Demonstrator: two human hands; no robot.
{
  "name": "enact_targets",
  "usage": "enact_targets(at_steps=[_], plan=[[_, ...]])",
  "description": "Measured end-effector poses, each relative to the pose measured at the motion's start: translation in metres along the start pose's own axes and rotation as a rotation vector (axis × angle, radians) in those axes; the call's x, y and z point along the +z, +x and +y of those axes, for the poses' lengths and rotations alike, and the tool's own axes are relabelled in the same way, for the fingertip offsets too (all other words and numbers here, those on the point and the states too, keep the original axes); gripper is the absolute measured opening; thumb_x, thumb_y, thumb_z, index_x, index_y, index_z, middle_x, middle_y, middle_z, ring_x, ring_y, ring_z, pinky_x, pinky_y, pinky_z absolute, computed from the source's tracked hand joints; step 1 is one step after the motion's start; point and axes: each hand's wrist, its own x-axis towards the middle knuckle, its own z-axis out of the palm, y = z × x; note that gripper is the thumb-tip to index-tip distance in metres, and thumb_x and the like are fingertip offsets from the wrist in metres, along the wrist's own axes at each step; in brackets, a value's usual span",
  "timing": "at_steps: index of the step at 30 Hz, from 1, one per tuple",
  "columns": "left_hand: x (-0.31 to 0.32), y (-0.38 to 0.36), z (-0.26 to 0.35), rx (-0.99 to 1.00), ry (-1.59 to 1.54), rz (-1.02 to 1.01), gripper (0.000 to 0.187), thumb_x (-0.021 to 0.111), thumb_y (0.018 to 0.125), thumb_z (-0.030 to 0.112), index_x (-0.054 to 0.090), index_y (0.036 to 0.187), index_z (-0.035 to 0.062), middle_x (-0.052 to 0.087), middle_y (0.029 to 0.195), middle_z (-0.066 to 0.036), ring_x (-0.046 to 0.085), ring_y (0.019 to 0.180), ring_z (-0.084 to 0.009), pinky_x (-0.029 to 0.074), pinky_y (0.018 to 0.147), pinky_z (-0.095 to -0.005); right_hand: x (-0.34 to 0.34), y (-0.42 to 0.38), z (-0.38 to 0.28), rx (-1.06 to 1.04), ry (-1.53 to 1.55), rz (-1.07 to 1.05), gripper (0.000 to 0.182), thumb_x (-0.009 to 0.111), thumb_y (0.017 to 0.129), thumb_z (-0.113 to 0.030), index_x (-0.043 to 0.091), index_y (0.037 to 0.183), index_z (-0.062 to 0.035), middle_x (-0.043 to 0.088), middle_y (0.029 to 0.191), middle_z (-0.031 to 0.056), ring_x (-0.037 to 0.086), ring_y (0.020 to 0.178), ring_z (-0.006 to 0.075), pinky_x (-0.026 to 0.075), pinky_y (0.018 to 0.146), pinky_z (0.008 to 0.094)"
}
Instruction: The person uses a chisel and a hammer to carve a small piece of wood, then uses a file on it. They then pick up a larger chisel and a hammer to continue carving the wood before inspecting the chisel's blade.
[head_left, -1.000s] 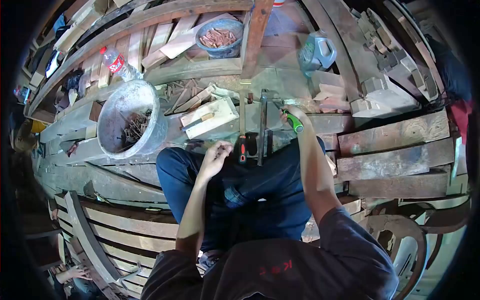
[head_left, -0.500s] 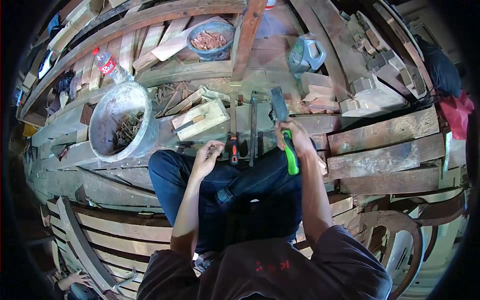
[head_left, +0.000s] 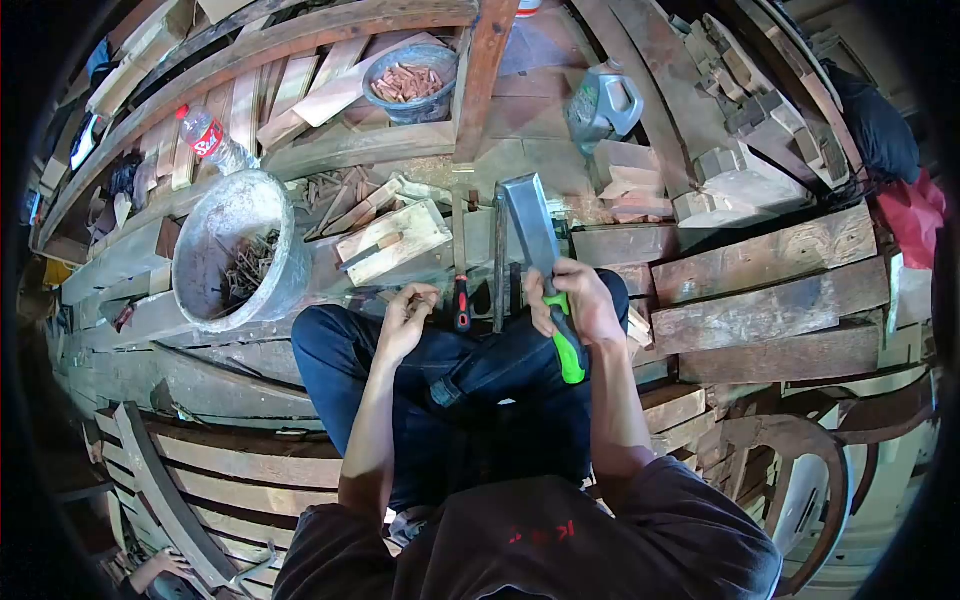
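Observation:
My right hand [head_left: 585,305] is closed around the green and black handle of a broad-bladed tool [head_left: 533,222]. Its flat metal blade points up and away from me. Over my left knee, my left hand [head_left: 405,315] has its fingers curled together; whatever may be in them is too small to make out. Between the hands lie a tool with a red and black handle [head_left: 461,303] and a dark metal bar [head_left: 499,262]. A small wooden-handled tool [head_left: 372,250] rests on a pale wood block [head_left: 425,230] beyond my left hand.
To the left stands a large whitish bucket [head_left: 292,215] with dark sticks inside. Farther off are a small bucket of wood pieces [head_left: 455,95], a plastic bottle [head_left: 230,155] and a plastic jug [head_left: 603,105]. Planks [head_left: 765,250] and wood blocks [head_left: 630,170] lie at right. Another person's hand [head_left: 170,562] shows bottom left.
The broad-bladed tool has turned so its flat face shows more, and its blade has shifted left. My right hand has moved slightly lower. My left hand stays curled.

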Motion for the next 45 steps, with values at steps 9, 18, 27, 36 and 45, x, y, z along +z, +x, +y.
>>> enact_targets(at_steps=[9,18,27,36,45], plan=[[-0.004,0.002,-0.005,-0.010,0.001,-0.016,0.014,0.060,0.093,0.007,0.063,0.106,0.0024,0.063,0.086,0.001,0.054,0.077,-0.0057,0.045,0.072,-0.0232,-0.100,0.084,0.025,-0.123,-1.785,0.425,0.021,0.050,0.087,-0.012,0.065,0.087,0.0028,0.069,0.079,0.0234,0.069,0.072,0.0396,0.056,0.065,0.0457],[-0.005,0.001,-0.001,-0.004,0.085,0.034,0.012,0.062,0.094,0.011,0.063,0.103,0.0025,0.063,0.081,0.001,0.054,0.070,-0.0051,0.046,0.067,-0.0230,-0.133,0.140,0.055,0.172,-2.162,0.288,0.028,0.047,0.092,-0.018,0.073,0.095,-0.0054,0.072,0.096,0.0170,0.071,0.090,0.0319,0.057,0.077,0.0417],[-0.003,-0.001,0.002,0.034,0.092,0.033,0.012,0.061,0.095,0.011,0.063,0.103,0.0036,0.064,0.082,0.001,0.055,0.071,-0.0051,0.045,0.067,-0.0229,-0.131,0.121,0.080,0.196,-2.271,0.139,0.027,0.049,0.093,-0.019,0.074,0.093,-0.0083,0.072,0.095,0.0131,0.070,0.092,0.0290,0.056,0.081,0.0400],[-0.008,-0.002,-0.002,0.042,0.090,0.052,0.013,0.062,0.095,0.013,0.064,0.103,0.0040,0.065,0.082,0.000,0.055,0.070,-0.0054,0.045,0.065,-0.0228,-0.126,0.087,0.034,-0.019,-2.195,0.401,0.027,0.048,0.092,-0.021,0.068,0.080,-0.0065,0.070,0.083,0.0177,0.071,0.079,0.0332,0.057,0.067,0.0453],[-0.005,0.002,-0.009,0.019,0.083,0.036,0.014,0.062,0.095,0.015,0.064,0.103,0.0036,0.065,0.084,-0.001,0.056,0.071,-0.0066,0.046,0.067,-0.0238,-0.101,0.041,0.006,-0.463,-1.968,0.558,0.017,0.062,0.086,-0.017,0.063,0.100,-0.0073,0.060,0.099,0.0233,0.066,0.077,0.0394,0.055,0.059,0.0452]])
